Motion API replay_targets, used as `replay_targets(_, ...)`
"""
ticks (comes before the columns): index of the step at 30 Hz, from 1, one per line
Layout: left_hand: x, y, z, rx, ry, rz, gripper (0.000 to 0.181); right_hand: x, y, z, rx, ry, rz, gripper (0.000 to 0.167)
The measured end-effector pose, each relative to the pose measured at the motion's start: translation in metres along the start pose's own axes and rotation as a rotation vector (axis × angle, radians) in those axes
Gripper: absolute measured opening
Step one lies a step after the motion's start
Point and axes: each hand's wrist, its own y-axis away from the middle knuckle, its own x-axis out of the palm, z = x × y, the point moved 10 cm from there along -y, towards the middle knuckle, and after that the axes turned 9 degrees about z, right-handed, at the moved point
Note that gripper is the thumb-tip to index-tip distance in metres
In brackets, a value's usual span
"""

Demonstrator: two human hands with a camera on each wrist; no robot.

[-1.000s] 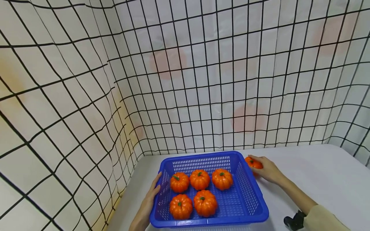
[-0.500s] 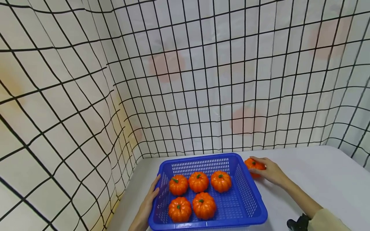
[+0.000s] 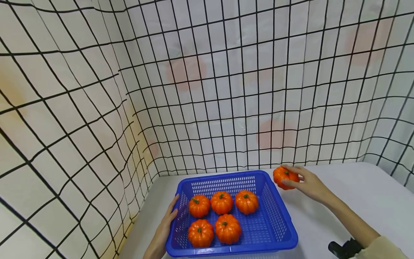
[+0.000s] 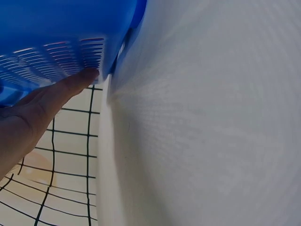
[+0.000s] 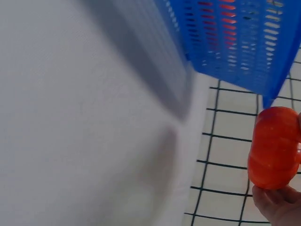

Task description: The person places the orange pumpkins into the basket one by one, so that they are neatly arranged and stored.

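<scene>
A blue plastic basket (image 3: 281, 246) holds several small orange pumpkins, among them one pumpkin (image 3: 228, 229) at the front. Against the basket's left outer wall rests my left hand (image 3: 164, 225), fingers straight; the left wrist view shows a digit along the slotted side. My right hand (image 3: 308, 184) grips another orange pumpkin (image 3: 285, 177), with a green stem, between thumb and fingers. That pumpkin is raised off the table, just outside the basket's back right corner. In the right wrist view the pumpkin (image 5: 274, 148) hangs beside the basket wall (image 5: 235, 42).
The basket stands on a white table (image 3: 343, 201). Black netting (image 3: 226, 108) over pale patterned sheeting rises behind and on the left. A black strap-like device (image 3: 345, 248) sits by the right sleeve (image 3: 381, 249).
My right hand has lifted the pumpkin from the table beside the basket, up to about rim height. The left hand stays on the basket, and the other pumpkins have not moved.
</scene>
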Motion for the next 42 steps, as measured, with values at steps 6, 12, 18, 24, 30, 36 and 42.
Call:
replay_targets(6, 0.0, 0.0, -0.001, 0.003, 0.002, 0.005, 0.062, -0.006, 0.006, 0.023, -0.047, -0.046, -0.017, 0.063)
replay_targets(12, -0.001, 0.0, -0.001, -0.005, -0.006, -0.008, 0.062, -0.004, 0.011, 0.05, -0.144, -0.089, -0.017, 0.06)
replay_targets(18, -0.001, 0.0, -0.001, -0.009, 0.002, -0.008, 0.063, 0.015, 0.011, 0.069, -0.18, -0.11, 0.032, 0.058)
replay_targets(24, -0.001, -0.001, 0.001, -0.022, 0.005, -0.01, 0.063, 0.037, 0.013, 0.08, -0.197, -0.127, 0.086, 0.057)
replay_targets(30, -0.002, -0.001, 0.001, -0.013, 0.002, -0.02, 0.062, 0.056, 0.016, 0.093, -0.247, -0.115, 0.13, 0.056)
replay_targets(36, -0.002, 0.0, 0.0, -0.012, -0.012, -0.026, 0.062, 0.074, 0.018, 0.102, -0.294, -0.11, 0.178, 0.054)
replay_targets(42, -0.002, -0.001, 0.0, -0.016, -0.003, -0.027, 0.062, 0.088, 0.022, 0.111, -0.326, -0.068, 0.24, 0.054)
